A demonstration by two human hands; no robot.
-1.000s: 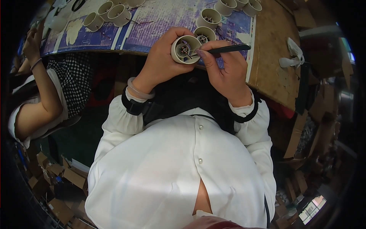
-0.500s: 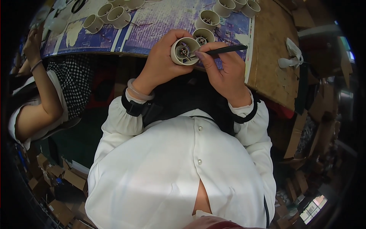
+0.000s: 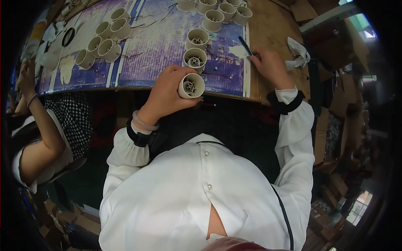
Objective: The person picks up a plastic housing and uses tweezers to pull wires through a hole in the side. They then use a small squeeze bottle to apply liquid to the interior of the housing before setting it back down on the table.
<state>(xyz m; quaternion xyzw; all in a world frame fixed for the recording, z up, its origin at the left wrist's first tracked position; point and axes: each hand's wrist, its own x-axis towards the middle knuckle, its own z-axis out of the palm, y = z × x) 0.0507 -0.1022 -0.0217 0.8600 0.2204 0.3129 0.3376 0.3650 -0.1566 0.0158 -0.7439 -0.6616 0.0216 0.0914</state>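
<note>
My left hand (image 3: 165,90) is closed around a white cylindrical cup-shaped housing (image 3: 184,95), held just in front of the table edge. Its open end faces up, showing a round metal motor core with spokes; a wire end pokes out below. Off to the right, over the bare brown part of the table, my right hand (image 3: 272,69) pinches the near end of a slim dark tool (image 3: 245,45), perhaps tweezers. That tool angles away to the far left. Right behind the held housing, another housing (image 3: 195,60) stands on the table with its wires trailing right.
Several more housings (image 3: 213,21) stand at the far middle, and another group (image 3: 109,51) is on the left with loose wires. A black ring (image 3: 68,37) lies far left. Crumpled white material (image 3: 298,50) is at right. A co-worker's arm (image 3: 48,121) is at left.
My right hand has drawn the dark tool out of the housing and moved right with it. My left hand still holds the housing. The view has shifted, showing more of the table.
</note>
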